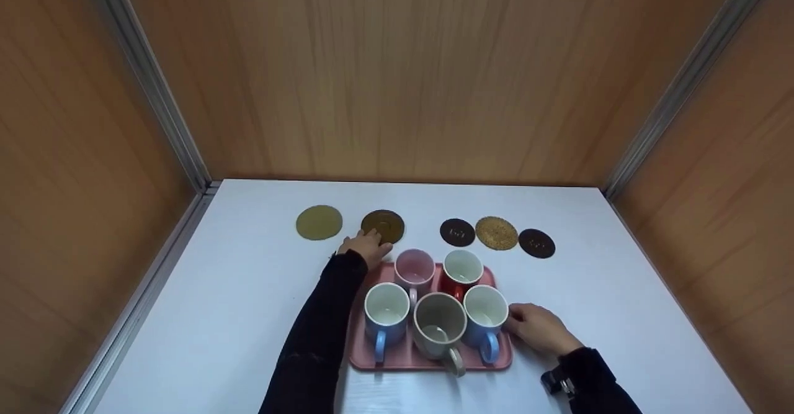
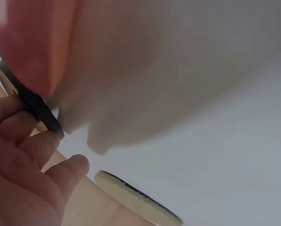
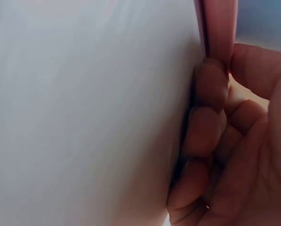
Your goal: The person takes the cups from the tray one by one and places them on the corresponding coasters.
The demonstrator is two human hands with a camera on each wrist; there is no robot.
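My left hand (image 1: 366, 248) reaches past the tray's far left corner, its fingertips touching a round brown coaster (image 1: 386, 225). In the left wrist view the fingers (image 2: 41, 146) rest against that coaster's dark edge. At the right side, my right hand (image 1: 538, 329) grips the rim of a pink tray (image 1: 422, 362); the right wrist view has the thumb on one face of the rim and curled fingers (image 3: 204, 132) below. On the tray stand a pink mug (image 1: 415, 265), a red mug (image 1: 463, 268), two blue mugs and a larger grey mug (image 1: 439, 321).
An olive round coaster (image 1: 319, 222) lies farther left. Right of the brown coaster lie a dark coaster (image 1: 457, 232), a gold patterned coaster (image 1: 496, 233) and another dark coaster (image 1: 536, 243). Wood-grain panels (image 1: 403, 79) enclose the white table (image 1: 242, 277) at the back and sides.
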